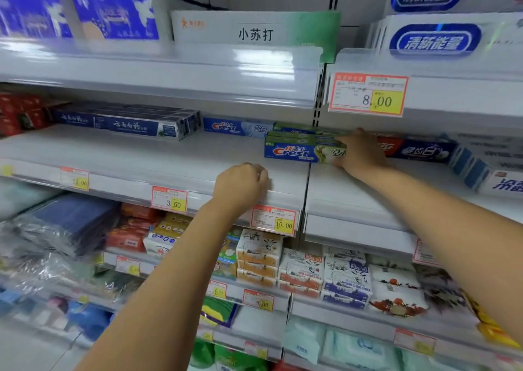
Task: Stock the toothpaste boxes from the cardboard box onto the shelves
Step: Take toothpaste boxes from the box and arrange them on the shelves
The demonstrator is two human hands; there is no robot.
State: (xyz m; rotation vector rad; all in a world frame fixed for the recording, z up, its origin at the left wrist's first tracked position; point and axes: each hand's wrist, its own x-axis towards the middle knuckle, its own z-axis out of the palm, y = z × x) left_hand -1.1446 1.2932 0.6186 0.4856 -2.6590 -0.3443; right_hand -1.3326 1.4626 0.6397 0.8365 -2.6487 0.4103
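right hand [360, 152] first: it's wrapped round the right end of the green crest boxes [300, 151], fingers over the top, so it's clamped on them. they're sitting on the middle shelf [175, 155], right by the seam where two shelf sections meet. i count at least two stacked in my grip, the front one showing its logo, plus one more green one just behind. the blur makes a firmer count hard.

left hand [240, 186] is curled into a loose fist with nothing in it, resting on the front edge of the same shelf. three readable tags run along that edge: the 22.00 tag [75, 178], the 3.50 tag [169, 203] and the 10.00 tag [274, 220], that last one just below my left hand.

further back, one blue crest box [236, 127] lies lengthwise just left of the green ones. left of that is a bunch of dark blue boxes [133, 124] side by side, can't count them cleanly. just right of my right hand there's one red and blue box [418, 151]. one 8.00 tag [368, 94] hangs on the shelf above.
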